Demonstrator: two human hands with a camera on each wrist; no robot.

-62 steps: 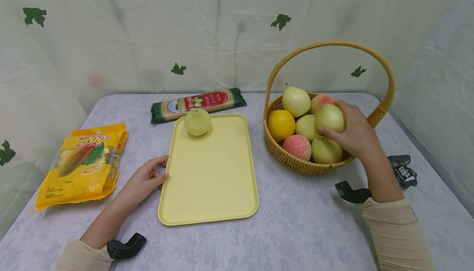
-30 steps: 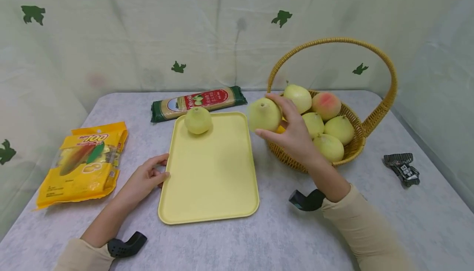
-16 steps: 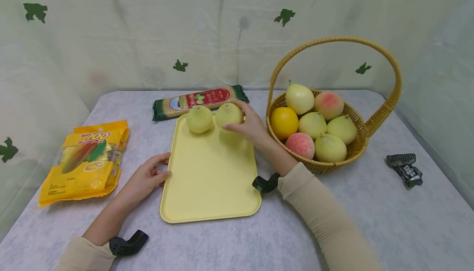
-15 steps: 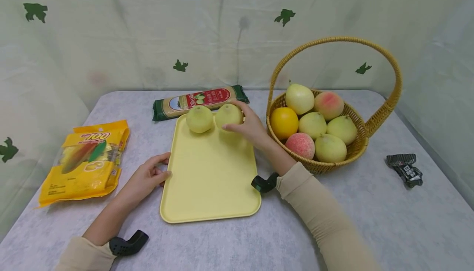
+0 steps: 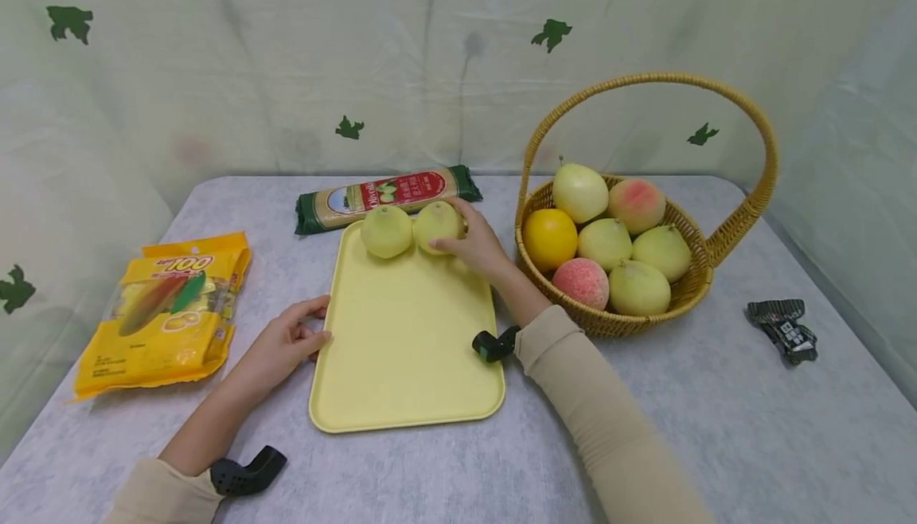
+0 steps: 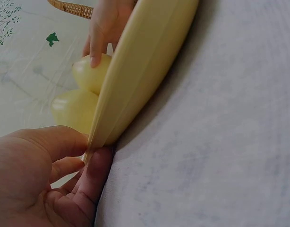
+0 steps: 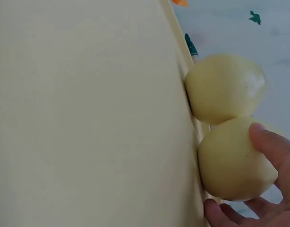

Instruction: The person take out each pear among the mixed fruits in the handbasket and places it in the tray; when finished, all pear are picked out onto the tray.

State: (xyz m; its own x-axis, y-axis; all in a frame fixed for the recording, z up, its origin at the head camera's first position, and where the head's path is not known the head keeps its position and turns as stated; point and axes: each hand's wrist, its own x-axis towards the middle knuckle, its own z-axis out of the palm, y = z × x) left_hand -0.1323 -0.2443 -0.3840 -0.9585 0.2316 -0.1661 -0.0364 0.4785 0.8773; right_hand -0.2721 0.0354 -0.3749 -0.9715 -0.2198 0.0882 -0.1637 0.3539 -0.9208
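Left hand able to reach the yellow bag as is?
Likely yes: the yellow bag lies left of the left hand with nothing between them, though that hand pinches the tray and must let go first.

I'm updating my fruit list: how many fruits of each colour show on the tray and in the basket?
Pale green fruits: 6 (2 on the tray, 4 in the basket)
Pinkish fruits: 2
Yellow-orange fruit: 1
Total: 9 visible
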